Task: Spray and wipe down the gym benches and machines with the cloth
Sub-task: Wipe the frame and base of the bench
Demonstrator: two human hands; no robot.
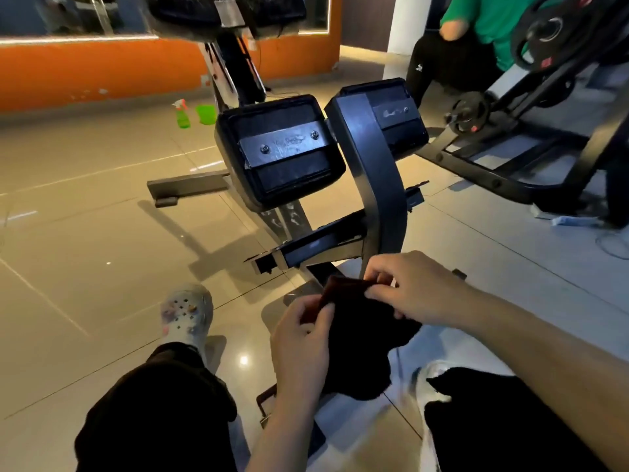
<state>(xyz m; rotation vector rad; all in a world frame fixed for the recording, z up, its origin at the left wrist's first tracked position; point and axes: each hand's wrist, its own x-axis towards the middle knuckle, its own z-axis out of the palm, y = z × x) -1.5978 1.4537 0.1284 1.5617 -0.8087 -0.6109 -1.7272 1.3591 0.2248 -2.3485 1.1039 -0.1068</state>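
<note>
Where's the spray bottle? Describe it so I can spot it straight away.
Look at the orange wall at the far left. At its foot, on the tiled floor beside the machine's upright post, stands the spray bottle. It is translucent green with a pale trigger head, left of a squat green container.

I see the cloth (360, 338), dark and nearly black with a reddish edge at its top, hanging limp in front of me between my knees, just this side of the machine's (371, 158) curved upright post. The machine is black, with two padded blocks on the post, their backs with bolted plates turned toward me. The green spray bottle (182, 114) stands upright on the floor, well apart, beyond the machine near the orange wall.
</note>
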